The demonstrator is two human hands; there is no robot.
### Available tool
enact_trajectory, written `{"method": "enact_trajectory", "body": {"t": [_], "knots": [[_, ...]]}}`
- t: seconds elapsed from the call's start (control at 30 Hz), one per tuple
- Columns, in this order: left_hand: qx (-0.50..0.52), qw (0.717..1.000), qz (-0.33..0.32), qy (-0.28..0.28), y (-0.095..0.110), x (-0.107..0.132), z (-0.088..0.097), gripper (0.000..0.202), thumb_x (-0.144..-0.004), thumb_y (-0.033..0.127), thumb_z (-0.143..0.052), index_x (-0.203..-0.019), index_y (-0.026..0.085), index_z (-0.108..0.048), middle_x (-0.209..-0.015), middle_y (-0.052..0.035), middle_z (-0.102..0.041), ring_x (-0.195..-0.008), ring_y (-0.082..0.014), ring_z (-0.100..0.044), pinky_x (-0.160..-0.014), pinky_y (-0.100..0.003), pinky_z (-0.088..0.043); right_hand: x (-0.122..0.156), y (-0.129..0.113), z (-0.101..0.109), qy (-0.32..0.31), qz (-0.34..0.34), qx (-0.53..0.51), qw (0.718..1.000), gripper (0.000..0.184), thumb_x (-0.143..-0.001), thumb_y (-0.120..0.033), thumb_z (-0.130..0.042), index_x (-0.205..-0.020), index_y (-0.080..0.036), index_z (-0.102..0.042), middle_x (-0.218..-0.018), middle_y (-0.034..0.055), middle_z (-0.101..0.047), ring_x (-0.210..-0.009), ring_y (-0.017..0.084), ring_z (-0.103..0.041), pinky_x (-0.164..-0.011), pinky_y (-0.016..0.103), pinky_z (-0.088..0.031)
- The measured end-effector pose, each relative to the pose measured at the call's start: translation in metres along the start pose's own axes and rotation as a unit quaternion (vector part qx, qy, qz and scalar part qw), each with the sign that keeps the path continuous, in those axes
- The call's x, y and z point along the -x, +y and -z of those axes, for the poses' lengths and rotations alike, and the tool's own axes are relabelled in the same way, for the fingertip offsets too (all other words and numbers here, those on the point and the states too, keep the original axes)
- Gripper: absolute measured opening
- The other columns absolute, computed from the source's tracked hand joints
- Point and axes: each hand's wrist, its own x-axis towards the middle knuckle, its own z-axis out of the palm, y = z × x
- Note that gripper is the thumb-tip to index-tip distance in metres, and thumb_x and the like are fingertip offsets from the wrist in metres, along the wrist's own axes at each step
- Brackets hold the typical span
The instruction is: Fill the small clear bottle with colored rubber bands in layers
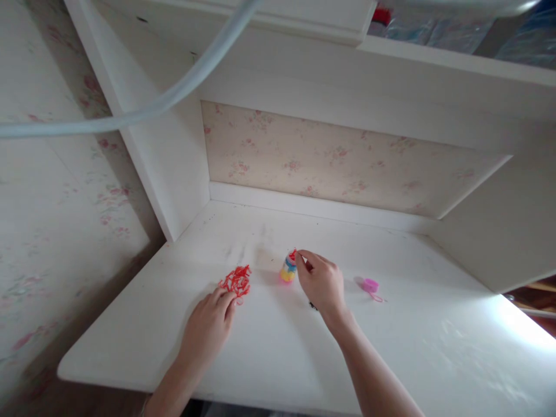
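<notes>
A small clear bottle (287, 270) stands upright on the white desk, with bands of pink, yellow and blue inside and red pieces at its mouth. My right hand (320, 282) is closed in a pinch at that mouth, holding a red band that shows only in part. To the left lies a loose pile of small red bands (237, 280). My left hand (208, 324) rests at the pile's near edge, fingertips touching it and the thumb slightly apart. Partly hidden below my right wrist is a small dark object (313, 305), too small to make out.
A pink cap (370, 285) with a pink loop lies on the desk (269, 359) to the right. White side panels and a shelf (434, 63) with plastic-wrapped items enclose the desk. A pale cable or tube (174, 104) crosses the upper left, close to the camera.
</notes>
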Motion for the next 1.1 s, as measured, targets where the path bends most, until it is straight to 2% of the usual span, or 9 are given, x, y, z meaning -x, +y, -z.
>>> {"method": "enact_trajectory", "body": {"t": [0.13, 0.3, 0.5, 0.73, 0.87, 0.97, 1.1], "knots": [[0.004, 1.0, 0.005, -0.013, 0.001, -0.001, 0.001, 0.019, -0.092, 0.023, -0.044, -0.094, 0.022, -0.062, -0.095, -0.0058, -0.064, -0.087, -0.0213, -0.062, -0.083, -0.036, -0.047, 0.002, 0.0, -0.005, -0.006, 0.011, 0.01, 1.0, 0.032, -0.092, -0.037, -0.043, -0.091, -0.026, -0.073, -0.071, 0.0015, -0.069, -0.061, 0.011, -0.058, -0.058, 0.02, -0.034], [0.004, 1.0, 0.004, -0.013, 0.001, 0.0, 0.001, 0.018, -0.092, 0.023, -0.045, -0.095, 0.022, -0.062, -0.095, -0.0057, -0.065, -0.087, -0.0211, -0.062, -0.083, -0.036, -0.047, 0.005, 0.001, 0.0, 0.006, 0.012, 0.005, 1.0, 0.032, -0.092, -0.036, -0.043, -0.101, -0.025, -0.071, -0.071, 0.0017, -0.067, -0.058, 0.01, -0.056, -0.057, 0.02, -0.033], [-0.006, 1.0, 0.004, -0.015, 0.0, 0.0, 0.0, 0.017, -0.091, 0.022, -0.047, -0.096, 0.021, -0.063, -0.096, -0.0055, -0.065, -0.088, -0.0215, -0.062, -0.084, -0.037, -0.048, 0.01, -0.005, 0.007, -0.056, 0.023, 0.075, 0.995, 0.036, -0.093, -0.045, -0.04, -0.116, -0.031, -0.064, -0.073, -0.0002, -0.067, -0.053, 0.009, -0.054, -0.05, 0.022, -0.025], [-0.001, 1.0, -0.006, -0.004, 0.0, -0.001, -0.001, 0.016, -0.091, 0.022, -0.047, -0.094, 0.022, -0.062, -0.094, -0.0049, -0.065, -0.088, -0.0209, -0.062, -0.084, -0.036, -0.048, 0.011, -0.009, 0.008, -0.081, 0.036, 0.146, 0.985, 0.035, -0.092, -0.048, -0.04, -0.114, -0.035, -0.063, -0.07, -0.0012, -0.068, -0.053, 0.012, -0.057, -0.05, 0.023, -0.02], [-0.001, 1.0, -0.01, 0.0, 0.0, -0.001, -0.001, 0.017, -0.091, 0.021, -0.046, -0.093, 0.021, -0.062, -0.093, -0.0052, -0.064, -0.087, -0.0207, -0.062, -0.084, -0.035, -0.048, 0.005, -0.012, 0.011, -0.105, 0.041, 0.159, 0.981, 0.035, -0.092, -0.051, -0.04, -0.099, -0.032, -0.068, -0.07, -0.0004, -0.07, -0.056, 0.014, -0.06, -0.05, 0.024, -0.02], [0.001, 1.0, -0.009, 0.001, 0.0, -0.001, -0.001, 0.016, -0.091, 0.021, -0.046, -0.093, 0.021, -0.062, -0.092, -0.0049, -0.064, -0.086, -0.0204, -0.063, -0.083, -0.035, -0.049, 0.002, -0.012, 0.012, -0.093, 0.044, 0.143, 0.984, 0.035, -0.091, -0.05, -0.04, -0.093, -0.031, -0.07, -0.07, -0.0009, -0.07, -0.057, 0.013, -0.061, -0.05, 0.024, -0.021], [-0.004, 1.0, -0.007, 0.005, 0.0, -0.001, -0.001, 0.015, -0.09, 0.022, -0.048, -0.094, 0.021, -0.062, -0.094, -0.0054, -0.065, -0.086, -0.0212, -0.062, -0.083, -0.036, -0.048, 0.003, -0.006, 0.01, -0.058, 0.043, 0.112, 0.991, 0.033, -0.091, -0.048, -0.043, -0.097, -0.031, -0.07, -0.068, -0.0014, -0.069, -0.055, 0.011, -0.059, -0.051, 0.023, -0.024]]}}
